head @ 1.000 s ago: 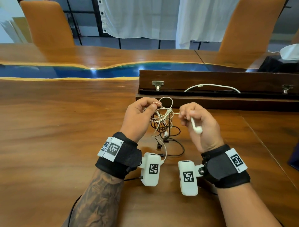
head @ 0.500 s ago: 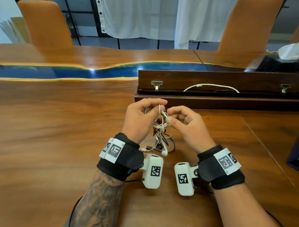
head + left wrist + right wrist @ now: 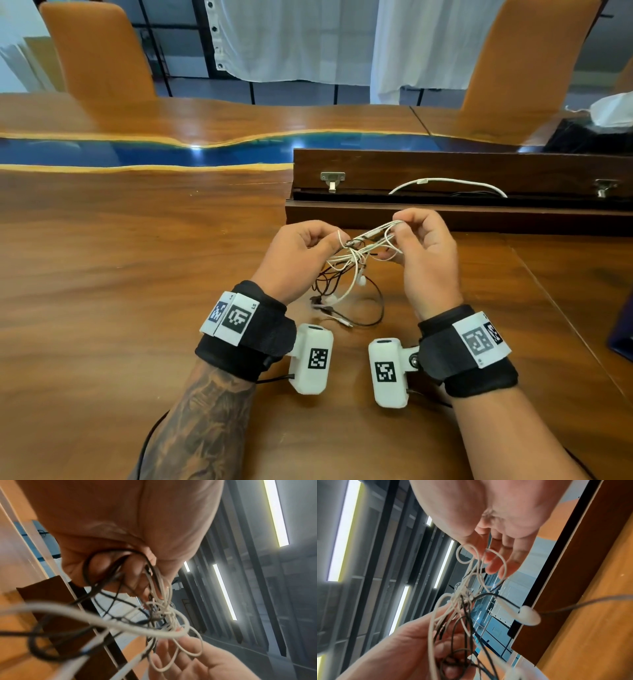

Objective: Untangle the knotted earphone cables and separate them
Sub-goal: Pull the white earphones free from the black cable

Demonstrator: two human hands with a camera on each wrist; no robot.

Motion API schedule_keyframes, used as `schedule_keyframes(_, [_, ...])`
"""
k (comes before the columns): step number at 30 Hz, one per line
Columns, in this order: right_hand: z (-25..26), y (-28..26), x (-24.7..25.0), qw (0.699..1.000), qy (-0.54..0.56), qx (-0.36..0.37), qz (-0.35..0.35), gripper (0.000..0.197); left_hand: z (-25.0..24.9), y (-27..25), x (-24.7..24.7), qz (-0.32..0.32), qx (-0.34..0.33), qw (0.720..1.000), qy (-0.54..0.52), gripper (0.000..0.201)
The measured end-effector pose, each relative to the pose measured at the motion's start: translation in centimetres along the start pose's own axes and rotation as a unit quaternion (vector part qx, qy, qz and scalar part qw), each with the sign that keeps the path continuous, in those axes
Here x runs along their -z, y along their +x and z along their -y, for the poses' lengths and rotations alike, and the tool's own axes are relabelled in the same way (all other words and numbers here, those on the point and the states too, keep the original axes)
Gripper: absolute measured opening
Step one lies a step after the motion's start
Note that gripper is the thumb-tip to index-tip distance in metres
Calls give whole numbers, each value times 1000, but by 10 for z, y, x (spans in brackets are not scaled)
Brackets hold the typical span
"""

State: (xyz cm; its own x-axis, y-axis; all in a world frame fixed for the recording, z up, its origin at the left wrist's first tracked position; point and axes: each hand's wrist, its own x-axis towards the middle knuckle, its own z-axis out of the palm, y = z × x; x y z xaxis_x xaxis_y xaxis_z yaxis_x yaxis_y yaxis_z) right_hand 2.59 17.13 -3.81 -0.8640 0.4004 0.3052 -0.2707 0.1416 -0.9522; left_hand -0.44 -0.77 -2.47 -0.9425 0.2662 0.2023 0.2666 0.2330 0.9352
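A tangle of white earphone cable [image 3: 359,253] and black earphone cable [image 3: 375,306] hangs between my two hands above the wooden table [image 3: 120,274]. My left hand [image 3: 301,250] grips a bunch of black and white strands [image 3: 152,577] in its curled fingers. My right hand [image 3: 411,236] pinches white loops [image 3: 471,555] at the fingertips, raised a little higher. The knot [image 3: 460,595] sits between the hands. A white earbud [image 3: 360,280] dangles below it, and the black cable's loose end lies on the table.
A dark wooden box [image 3: 462,192] with its lid open stands just behind my hands, with another white cable [image 3: 448,183] in it. Two orange chairs [image 3: 99,51] stand beyond the table. A dark blue object [image 3: 621,339] is at the right edge.
My hands have drawn apart: the right moved up and to the right with white loops, stretching the tangle between the hands. A second ago the right hand held a white earbud, which now dangles.
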Motion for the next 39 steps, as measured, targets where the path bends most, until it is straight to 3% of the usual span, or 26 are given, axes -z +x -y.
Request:
schedule_keyframes(4, [6, 0, 1, 998, 58, -12, 31, 22, 2, 2, 8, -49, -4, 999, -7, 8])
schedule_keyframes(7, [7, -3, 1, 998, 36, 7, 57, 17, 4, 5, 6, -105, -8, 994, -25, 12])
schedule_keyframes(14, [5, -7, 2, 980, -39, 12, 192, 9, -4, 0, -8, -82, -30, 993, -81, 18])
schedule_keyframes(18, [-1, -6, 2, 983, -84, 21, 161, 7, 0, 1, -10, -97, -55, 994, -15, 29])
schedule_keyframes(21, [0, -7, 1, 989, -56, -7, 140, 10, -5, -1, -10, -149, -73, 986, -5, 15])
schedule_keyframes(23, [1, -8, 0, 990, -40, -8, 133, 10, -8, -3, -10, -112, -55, 992, -19, 23])
schedule_keyframes(27, [4, -10, -2, 984, -55, 14, 168, 6, -7, -5, -10, 6, -7, 999, 52, 28])
schedule_keyframes(32, [-7, -3, -1, 990, -94, 30, 103, 10, -4, -1, -2, -28, -12, 999, 41, 12])
schedule_keyframes(34, [-7, -1, 1, 997, -38, 9, 74, 11, -1, 1, 1, -73, -11, 996, 40, 4])
schedule_keyframes(39, [6, -3, -1, 978, 185, -56, 82, 8, 8, 6, 2, -132, -13, 990, 54, 15])
